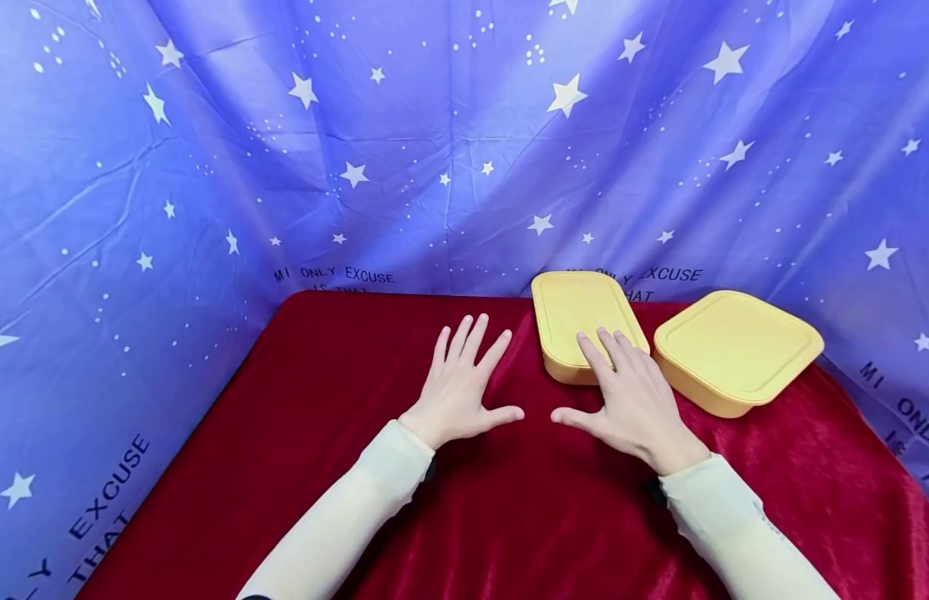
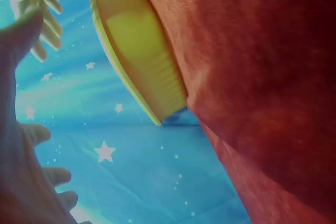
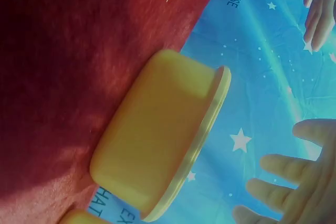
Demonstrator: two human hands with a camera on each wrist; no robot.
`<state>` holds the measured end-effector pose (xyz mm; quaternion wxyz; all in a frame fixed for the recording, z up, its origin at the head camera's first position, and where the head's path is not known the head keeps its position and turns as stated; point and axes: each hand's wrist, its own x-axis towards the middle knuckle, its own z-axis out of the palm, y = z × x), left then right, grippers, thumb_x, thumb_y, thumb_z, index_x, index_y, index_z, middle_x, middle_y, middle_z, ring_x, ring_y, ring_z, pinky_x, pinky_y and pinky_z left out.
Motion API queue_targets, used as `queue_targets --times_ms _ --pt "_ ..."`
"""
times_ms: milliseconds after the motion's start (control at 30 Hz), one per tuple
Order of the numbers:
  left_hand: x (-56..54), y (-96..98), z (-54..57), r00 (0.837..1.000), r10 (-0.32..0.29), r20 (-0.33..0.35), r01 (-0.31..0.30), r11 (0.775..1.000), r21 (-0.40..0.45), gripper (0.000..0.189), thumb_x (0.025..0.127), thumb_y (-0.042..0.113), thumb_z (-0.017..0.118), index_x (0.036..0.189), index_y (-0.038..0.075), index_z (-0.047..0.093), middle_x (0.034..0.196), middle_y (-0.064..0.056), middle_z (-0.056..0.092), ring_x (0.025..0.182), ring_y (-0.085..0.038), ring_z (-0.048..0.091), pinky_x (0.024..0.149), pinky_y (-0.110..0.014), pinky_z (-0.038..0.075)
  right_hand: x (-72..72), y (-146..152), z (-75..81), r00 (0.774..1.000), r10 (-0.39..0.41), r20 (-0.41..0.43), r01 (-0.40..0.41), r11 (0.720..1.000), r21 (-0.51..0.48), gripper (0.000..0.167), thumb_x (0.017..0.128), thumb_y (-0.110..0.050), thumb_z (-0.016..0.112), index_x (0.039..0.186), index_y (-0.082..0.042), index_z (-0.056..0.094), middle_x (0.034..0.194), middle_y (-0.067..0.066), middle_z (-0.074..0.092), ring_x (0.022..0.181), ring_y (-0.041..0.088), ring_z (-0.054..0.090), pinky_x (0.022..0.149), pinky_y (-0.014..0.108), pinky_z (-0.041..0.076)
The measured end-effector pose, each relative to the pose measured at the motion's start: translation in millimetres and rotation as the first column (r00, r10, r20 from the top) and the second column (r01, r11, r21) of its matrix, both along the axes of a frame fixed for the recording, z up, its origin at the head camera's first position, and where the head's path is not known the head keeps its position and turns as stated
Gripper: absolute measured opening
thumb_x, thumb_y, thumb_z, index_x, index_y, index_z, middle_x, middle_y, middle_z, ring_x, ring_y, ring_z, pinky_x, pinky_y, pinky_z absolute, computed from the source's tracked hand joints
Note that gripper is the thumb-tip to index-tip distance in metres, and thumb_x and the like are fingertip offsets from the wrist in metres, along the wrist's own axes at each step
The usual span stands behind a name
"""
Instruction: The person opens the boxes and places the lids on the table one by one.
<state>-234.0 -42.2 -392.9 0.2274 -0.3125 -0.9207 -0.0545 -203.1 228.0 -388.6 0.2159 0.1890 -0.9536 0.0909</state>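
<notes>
Both hands hover over the red cloth with fingers spread, holding nothing. My left hand (image 1: 458, 392) is left of the boxes, its thumb pointing toward the other thumb. The right hand (image 1: 635, 400) overlaps the near corner of a yellow lidded box (image 1: 584, 312) in the head view; the right wrist view shows a gap between its fingers (image 3: 283, 167) and that box (image 3: 152, 129). A second yellow lidded box (image 1: 737, 346) sits to the right, close beside the first. Both lids are on, so the insides are hidden.
A dark red velvet cloth (image 1: 299, 467) covers the table. Behind and at both sides hangs a blue-purple curtain (image 1: 434, 108) with white stars and printed lettering. The boxes stand near the table's back right edge.
</notes>
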Motion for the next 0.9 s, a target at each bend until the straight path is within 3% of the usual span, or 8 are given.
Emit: queue_targets --times_ms 233,400,700,900 --pt "-12.5 13.8 6.6 0.999 -0.05 0.016 0.048 0.993 0.106 0.082 0.083 0.058 0.062 0.146 0.012 0.038 0.154 -0.015 0.024 0.144 -0.032 0.009 0.113 -0.051 0.015 -12.9 9 4.0 1.0 -0.015 0.02 0.016 0.998 -0.055 0.105 0.068 -0.079 0.06 0.148 -0.016 0.033 0.147 0.018 0.035 0.134 0.039 0.031 0.104 0.056 0.027" --pt "-19.7 24.4 7.2 0.994 -0.076 0.082 0.059 0.979 0.194 0.069 0.086 0.047 0.064 0.141 0.008 0.045 0.151 -0.014 0.031 0.143 -0.03 0.016 0.111 -0.048 0.024 -23.4 18 4.4 0.999 -0.024 0.032 0.027 0.997 -0.075 0.103 0.07 -0.077 0.061 0.148 -0.015 0.034 0.145 0.02 0.036 0.13 0.04 0.036 0.1 0.058 0.029" --pt "-32.8 41.8 6.8 0.978 -0.08 0.192 0.018 0.952 0.306 0.058 0.091 0.04 0.059 0.137 0.006 0.048 0.146 -0.011 0.041 0.138 -0.024 0.031 0.11 -0.037 0.029 -42.0 28 12.0 0.996 -0.057 0.067 0.063 0.995 -0.078 0.101 0.074 -0.074 0.061 0.148 -0.011 0.033 0.141 0.024 0.04 0.126 0.043 0.039 0.097 0.06 0.032" --pt "-39.1 53.2 6.2 0.954 -0.038 0.296 -0.07 0.936 0.344 0.057 0.091 0.04 0.06 0.135 0.005 0.05 0.14 -0.008 0.045 0.131 -0.021 0.04 0.105 -0.033 0.038 -55.3 33 18.7 0.993 -0.082 0.089 0.087 0.995 -0.056 0.102 0.076 -0.075 0.057 0.148 -0.008 0.032 0.14 0.027 0.04 0.124 0.044 0.04 0.094 0.062 0.034"
